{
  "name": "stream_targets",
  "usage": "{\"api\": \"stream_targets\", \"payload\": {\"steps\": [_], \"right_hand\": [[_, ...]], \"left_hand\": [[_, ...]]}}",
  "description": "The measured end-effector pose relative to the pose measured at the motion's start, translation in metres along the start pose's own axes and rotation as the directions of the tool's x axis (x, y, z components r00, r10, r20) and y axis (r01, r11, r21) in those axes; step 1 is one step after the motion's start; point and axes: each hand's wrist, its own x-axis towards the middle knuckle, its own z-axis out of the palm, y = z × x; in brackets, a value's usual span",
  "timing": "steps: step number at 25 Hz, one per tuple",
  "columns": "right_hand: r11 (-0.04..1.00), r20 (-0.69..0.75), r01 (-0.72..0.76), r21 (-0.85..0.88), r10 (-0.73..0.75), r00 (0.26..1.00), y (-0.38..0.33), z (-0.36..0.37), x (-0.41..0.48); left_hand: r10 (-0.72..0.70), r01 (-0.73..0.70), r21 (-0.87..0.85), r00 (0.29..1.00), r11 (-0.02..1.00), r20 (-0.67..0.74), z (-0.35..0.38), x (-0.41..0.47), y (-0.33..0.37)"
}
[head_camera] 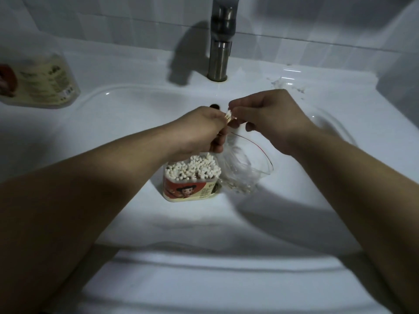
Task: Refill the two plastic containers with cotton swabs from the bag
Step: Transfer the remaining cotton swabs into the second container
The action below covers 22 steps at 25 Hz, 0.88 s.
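A plastic container with a red cartoon label stands in the sink basin, packed with upright cotton swabs. Just above it my left hand grips a small bundle of cotton swabs, white tips up. My right hand pinches at the same bundle from the right. A clear plastic bag with a red seal line hangs below my hands, right of the container, and looks nearly empty. A second container with a pale label sits on the sink's left ledge, blurred.
The white sink fills the view. A metal faucet stands at the back centre, with the overflow hole just behind my left hand. Small white scraps lie on the right back ledge. White tiled wall behind.
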Motion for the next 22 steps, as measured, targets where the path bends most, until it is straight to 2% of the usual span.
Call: {"api": "stream_targets", "payload": {"steps": [3,7,11,15,17,19,21,22], "right_hand": [[0.980,0.088,0.095,-0.176,-0.081,0.993,0.003,0.004,-0.001],[0.902,0.230,0.209,-0.378,-0.127,0.965,0.006,0.005,0.000],[0.873,0.259,0.262,-0.412,-0.163,0.952,0.007,0.005,0.001],[0.863,0.243,0.270,-0.426,-0.178,0.953,0.004,-0.001,-0.001],[0.880,0.185,0.187,-0.436,-0.116,0.976,-0.001,-0.002,-0.003],[0.882,0.173,0.036,-0.469,0.051,0.984,-0.007,-0.005,-0.005],[0.809,0.271,-0.044,-0.586,0.247,0.930,-0.008,-0.003,-0.011],[0.741,0.340,0.003,-0.672,0.305,0.890,-0.005,-0.001,-0.013]], "left_hand": [[-0.022,0.022,-0.020,1.000,1.000,-0.004,0.001,0.000,-0.002],[-0.017,0.019,0.044,0.999,0.999,-0.047,-0.002,0.002,-0.002],[-0.069,0.067,-0.080,0.997,0.995,-0.019,-0.002,0.001,0.000],[-0.098,0.097,-0.065,0.995,0.993,-0.008,0.000,0.003,-0.003],[-0.121,0.119,-0.053,0.992,0.991,-0.040,0.001,0.004,-0.004],[-0.147,0.140,-0.062,0.982,0.988,-0.119,0.000,0.005,-0.002],[-0.149,0.141,-0.059,0.976,0.988,-0.160,-0.002,0.006,0.001],[-0.144,0.138,-0.045,0.977,0.989,-0.157,-0.002,0.006,0.001]]}}
